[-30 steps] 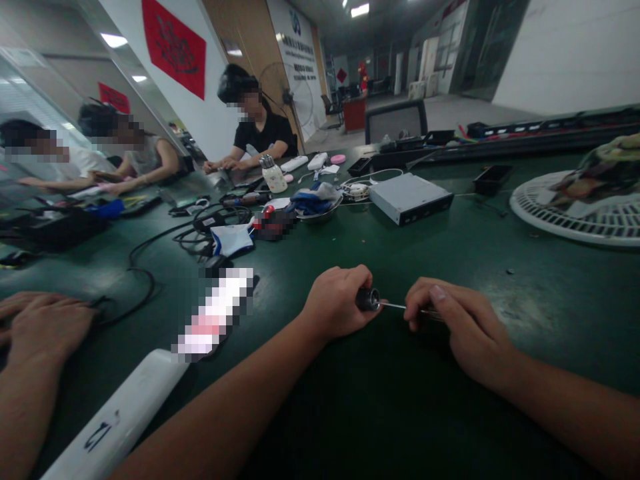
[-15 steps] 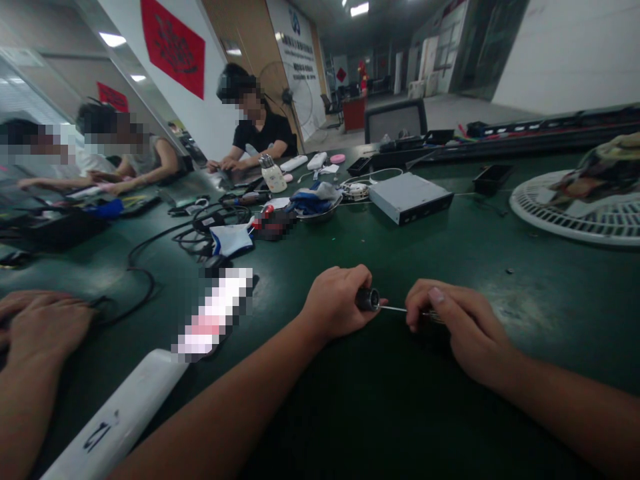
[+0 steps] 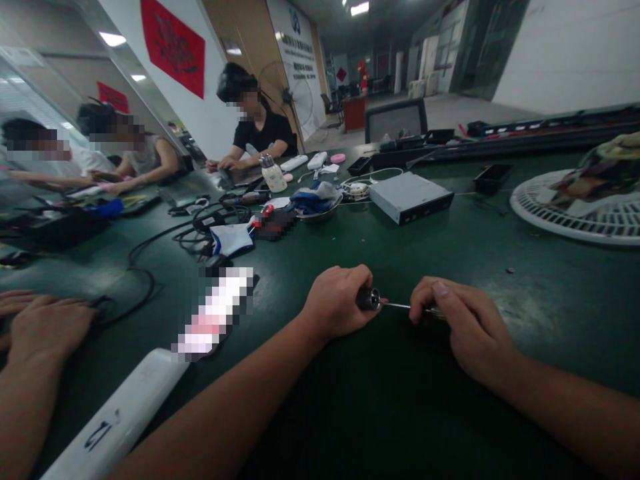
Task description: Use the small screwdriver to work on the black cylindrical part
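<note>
My left hand is closed around a short dark cylinder. Its round, hollow-looking end faces right, and the rest is hidden inside my fist. In my right hand is a screwdriver with a thin metal shaft, its handle mostly covered by my fingers. The shaft points left, and its tip lies close to the cylinder's lower rim and my left fingertips. Whether the tip touches the cylinder I cannot tell. Both hands are just over the dark green table.
Left of my forearm lie a lit phone and a long white object. Another person's hands rest at the left edge. Beyond are a grey disc drive, cables, cloths and a white fan grille. Several people sit across the table.
My right hand has shifted slightly to the right with the screwdriver. The cylinder's open end has turned a little more toward me. My left hand stays almost in place.
</note>
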{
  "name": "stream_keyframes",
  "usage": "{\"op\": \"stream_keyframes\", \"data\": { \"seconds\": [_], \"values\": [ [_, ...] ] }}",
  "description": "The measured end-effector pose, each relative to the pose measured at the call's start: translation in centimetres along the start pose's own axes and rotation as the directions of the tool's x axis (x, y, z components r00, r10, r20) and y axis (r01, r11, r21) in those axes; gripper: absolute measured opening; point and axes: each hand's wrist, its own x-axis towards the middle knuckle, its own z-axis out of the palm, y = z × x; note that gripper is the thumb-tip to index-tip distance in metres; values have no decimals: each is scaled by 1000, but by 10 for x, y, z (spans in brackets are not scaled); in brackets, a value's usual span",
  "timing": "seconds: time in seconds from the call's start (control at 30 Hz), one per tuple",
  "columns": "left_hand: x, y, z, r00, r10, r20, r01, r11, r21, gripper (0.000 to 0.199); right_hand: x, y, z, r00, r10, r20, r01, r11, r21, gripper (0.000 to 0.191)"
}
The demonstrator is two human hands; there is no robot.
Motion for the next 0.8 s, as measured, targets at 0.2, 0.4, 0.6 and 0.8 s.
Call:
{"op": "stream_keyframes", "data": {
  "seconds": [0.2, 0.4, 0.6, 0.8],
  "values": [
    [0, 0, 2, 1000, 0, 2, 0, 1000, 5, 30, 0, -1, 0, 998, -23, 56, 22, 999, 26, 41],
    [0, 1, 0, 1000, -2, 9, 2, 1000, 14, 30, -1, 0, 0, 1000, 6, -20, -6, 999, -34, 43],
    [0, 0, -1, 1000, 12, 11, -12, 1000, 12, 30, -1, -1, 0, 998, -32, 46, 33, 999, -27, 44],
    [0, 0, 0, 1000, 10, 3, -10, 1000, 8, 29, -1, 0, 1, 999, -17, 36, 17, 1000, -3, 40]
  ]
}}
